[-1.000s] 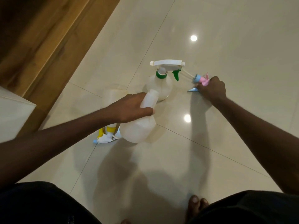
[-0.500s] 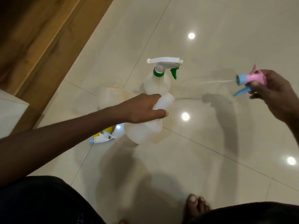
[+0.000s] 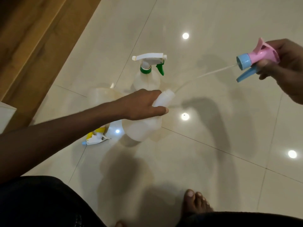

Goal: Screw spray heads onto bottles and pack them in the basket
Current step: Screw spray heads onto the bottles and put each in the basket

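Observation:
My left hand (image 3: 142, 104) grips the neck of a white translucent bottle (image 3: 144, 126), tilted with its open mouth toward the right. My right hand (image 3: 285, 66) holds a pink spray head with a blue collar and blue trigger (image 3: 255, 60) up at the right. Its thin dip tube (image 3: 205, 75) runs left and down, its tip at the bottle's mouth. Behind stands a bottle with a white and green spray head (image 3: 147, 74) screwed on. A loose yellow and white spray head (image 3: 95, 136) lies on the floor under my left forearm.
The floor is glossy cream tile (image 3: 196, 161) with light reflections. A pale translucent container (image 3: 101, 97) sits behind my left wrist. A wooden panel (image 3: 32, 38) runs along the left. A bare foot (image 3: 195, 202) and dark-clothed legs are at the bottom.
My right hand lifted the pink spray head off the floor and drew it up to the right. The left hand tilted the bottle's mouth toward the tube tip.

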